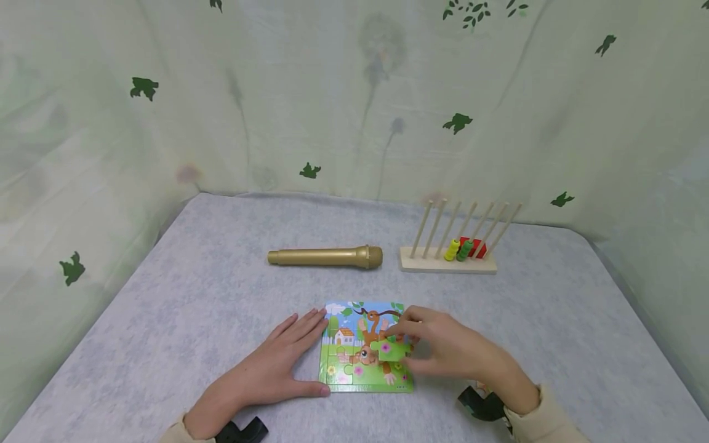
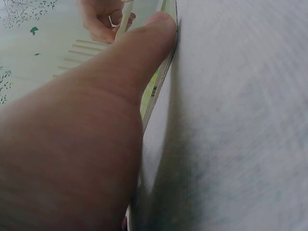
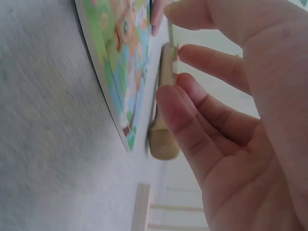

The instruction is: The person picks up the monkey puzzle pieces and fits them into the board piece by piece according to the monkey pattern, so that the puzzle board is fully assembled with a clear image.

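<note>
A square jigsaw puzzle [image 1: 365, 389] with a monkey, a small house and flowers lies flat on the table. My right hand [image 1: 451, 346] pinches a green puzzle piece [image 1: 392, 351] with a pink flower between thumb and fingertips, over the puzzle's right part. Seen edge-on in the left wrist view, the piece [image 2: 126, 17] is held clear of the board. My left hand [image 1: 271, 366] lies spread along the puzzle's left side, its straight fingertips at the upper left edge and its thumb at the lower left corner.
Behind the puzzle lies a gold toy microphone [image 1: 318, 257]. To its right stands a wooden peg rack [image 1: 443, 266] with upright sticks and yellow, green and red beads. A pale curtain [image 1: 332, 92] with green leaf and bird shapes hangs around the table.
</note>
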Available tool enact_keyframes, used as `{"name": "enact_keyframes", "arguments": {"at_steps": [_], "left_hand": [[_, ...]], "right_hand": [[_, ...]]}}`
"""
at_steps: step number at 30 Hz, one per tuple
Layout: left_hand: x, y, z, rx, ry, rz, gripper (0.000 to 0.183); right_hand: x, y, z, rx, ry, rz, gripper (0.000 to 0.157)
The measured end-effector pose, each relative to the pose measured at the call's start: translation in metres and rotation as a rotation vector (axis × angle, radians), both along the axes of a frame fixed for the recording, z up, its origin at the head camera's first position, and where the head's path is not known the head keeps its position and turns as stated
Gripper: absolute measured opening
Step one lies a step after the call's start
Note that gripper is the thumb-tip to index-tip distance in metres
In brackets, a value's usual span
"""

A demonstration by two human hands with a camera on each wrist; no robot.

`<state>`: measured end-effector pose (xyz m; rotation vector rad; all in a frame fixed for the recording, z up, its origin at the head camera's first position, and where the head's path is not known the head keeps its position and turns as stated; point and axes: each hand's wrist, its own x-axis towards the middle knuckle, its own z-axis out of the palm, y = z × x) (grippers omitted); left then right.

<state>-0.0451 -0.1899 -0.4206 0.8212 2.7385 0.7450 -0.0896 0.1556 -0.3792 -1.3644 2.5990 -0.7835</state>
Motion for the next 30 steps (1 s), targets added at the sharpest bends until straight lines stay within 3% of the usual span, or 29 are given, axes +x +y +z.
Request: {"name": "enact_keyframes", "arguments": {"at_steps": [8, 18, 25, 30], "left_hand": [[0.001, 0.0, 0.0, -0.004, 0.019, -0.006, 0.112], [0.002, 0.0, 0.0, -0.007, 0.007, 0.0, 0.111], [0.001, 0.001, 0.001, -0.016, 0.015, -0.004, 0.111], [0.0, 0.001, 0.001, -0.015, -0.003, 0.0, 0.112]], "right_hand": [[0.007, -0.012, -0.008, -0.007, 0.03, -0.002, 0.04], [0.011, -0.024, -0.017, -0.039, -0.015, 0.037, 0.037], [0.013, -0.031, -0.025, -0.057, 0.054, 0.089, 0.035], [0.015, -0.033, -0.028, -0.024, 0.07, 0.079, 0.036]]}}
